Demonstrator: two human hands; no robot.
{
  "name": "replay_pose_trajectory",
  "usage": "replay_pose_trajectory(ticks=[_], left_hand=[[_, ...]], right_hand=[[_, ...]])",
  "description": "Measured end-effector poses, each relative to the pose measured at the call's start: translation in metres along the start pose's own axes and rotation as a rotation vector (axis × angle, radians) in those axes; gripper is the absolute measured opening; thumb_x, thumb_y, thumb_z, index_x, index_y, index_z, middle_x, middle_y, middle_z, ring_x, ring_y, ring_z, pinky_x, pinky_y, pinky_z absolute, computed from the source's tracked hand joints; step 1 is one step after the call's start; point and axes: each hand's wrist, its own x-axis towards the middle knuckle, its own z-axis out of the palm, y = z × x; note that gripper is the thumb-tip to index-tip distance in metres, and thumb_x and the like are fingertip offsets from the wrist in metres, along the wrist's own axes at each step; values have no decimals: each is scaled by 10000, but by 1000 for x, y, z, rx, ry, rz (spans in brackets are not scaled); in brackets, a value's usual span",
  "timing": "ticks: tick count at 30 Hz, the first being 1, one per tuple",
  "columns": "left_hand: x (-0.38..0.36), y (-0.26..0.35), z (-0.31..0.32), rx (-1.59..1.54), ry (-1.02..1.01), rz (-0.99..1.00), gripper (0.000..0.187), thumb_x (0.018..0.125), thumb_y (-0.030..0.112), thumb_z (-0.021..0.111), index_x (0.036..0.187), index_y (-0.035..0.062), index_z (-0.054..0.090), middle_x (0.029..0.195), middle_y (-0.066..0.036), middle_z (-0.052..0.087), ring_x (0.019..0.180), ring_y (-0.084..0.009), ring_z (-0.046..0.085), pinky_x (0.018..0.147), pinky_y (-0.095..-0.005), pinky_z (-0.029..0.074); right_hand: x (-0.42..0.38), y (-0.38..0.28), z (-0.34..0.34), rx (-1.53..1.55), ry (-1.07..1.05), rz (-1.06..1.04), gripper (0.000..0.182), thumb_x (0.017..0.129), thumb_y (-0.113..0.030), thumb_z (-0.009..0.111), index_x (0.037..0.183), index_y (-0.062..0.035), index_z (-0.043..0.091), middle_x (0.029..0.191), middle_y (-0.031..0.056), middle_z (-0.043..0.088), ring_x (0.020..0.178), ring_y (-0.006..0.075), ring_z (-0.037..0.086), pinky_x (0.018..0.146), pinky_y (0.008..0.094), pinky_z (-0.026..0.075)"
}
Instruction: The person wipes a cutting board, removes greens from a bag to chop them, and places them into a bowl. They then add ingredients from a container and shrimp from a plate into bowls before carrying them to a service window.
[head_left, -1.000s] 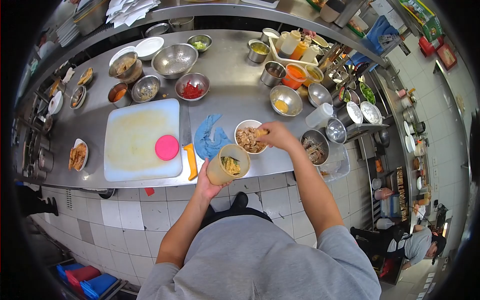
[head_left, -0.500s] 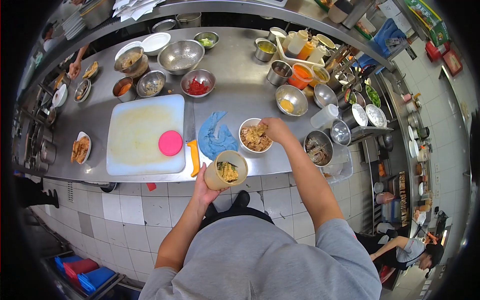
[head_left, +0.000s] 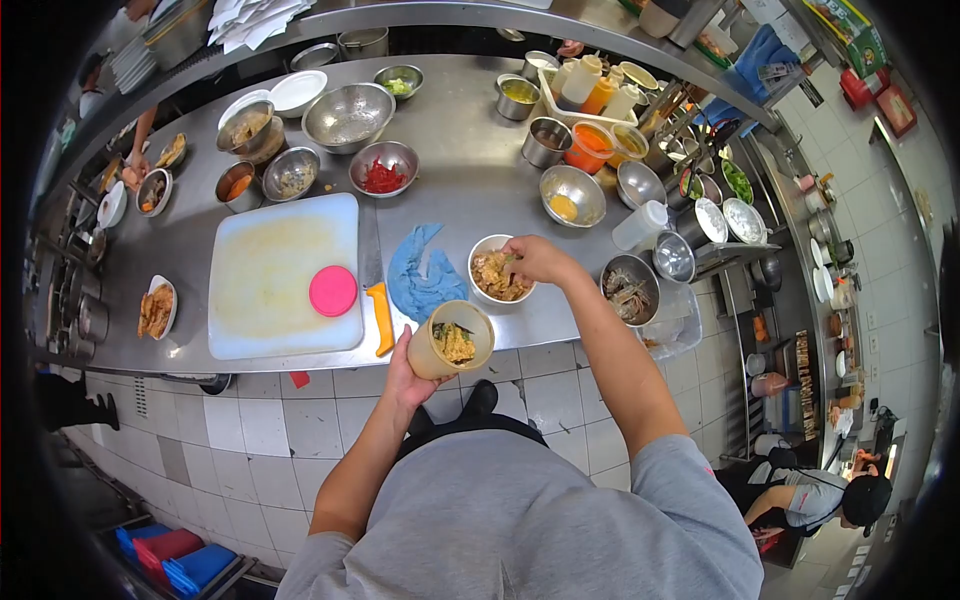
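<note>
My left hand (head_left: 404, 374) is wrapped around a tan plastic tub (head_left: 430, 352), held tilted in front of the counter edge. Inside the tub are yellow crumbly food (head_left: 455, 345) and some dark green leaves. My right hand (head_left: 538, 260) reaches over the rim of a white bowl (head_left: 474, 268) on the counter. Its fingers are closed down on brown, chopped-looking food (head_left: 496, 282) in that bowl; what they grip is hidden. A crumpled blue cloth (head_left: 420, 280) and a knife with a yellow handle (head_left: 380, 318) lie left of the bowl.
Left is a white cutting board (head_left: 270, 290) with a pink round lid (head_left: 333, 291). A steel bowl of shrimp (head_left: 630, 290) stands near my right forearm. Behind are a bowl of red strips (head_left: 385, 178), squeeze bottles (head_left: 600, 92) and several steel bowls. A co-worker (head_left: 810, 495) is at right.
My right fingers have dipped deeper into the white bowl, where a clump was at their tips before. The counter has shifted slightly left in view. My left hand keeps holding the tub.
</note>
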Motion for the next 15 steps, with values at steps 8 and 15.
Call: replay_pose_trajectory(ticks=[8, 15], left_hand=[[-1, 0, 2, -33, 22, 9, 666, 947, 659, 393, 1414, 193, 477, 1424, -93, 504, 1313, -307, 461, 1055, -580, 330], [0, 1, -4, -107, -35, 37, 635, 959, 641, 384, 1423, 213, 461, 1433, -84, 496, 1316, -296, 461, 1067, -563, 337]], right_hand=[[8, 2, -3, -398, 80, -238, 556, 733, -107, 749, 1265, -93, 587, 935, 138, 683, 873, 265, 662, 765, 362, 545], [-15, -8, -16, -398, 283, -244, 354, 725, -66, 696, 1079, -70, 686, 1062, 175, 685, 976, 346, 650, 831, 407, 530]])
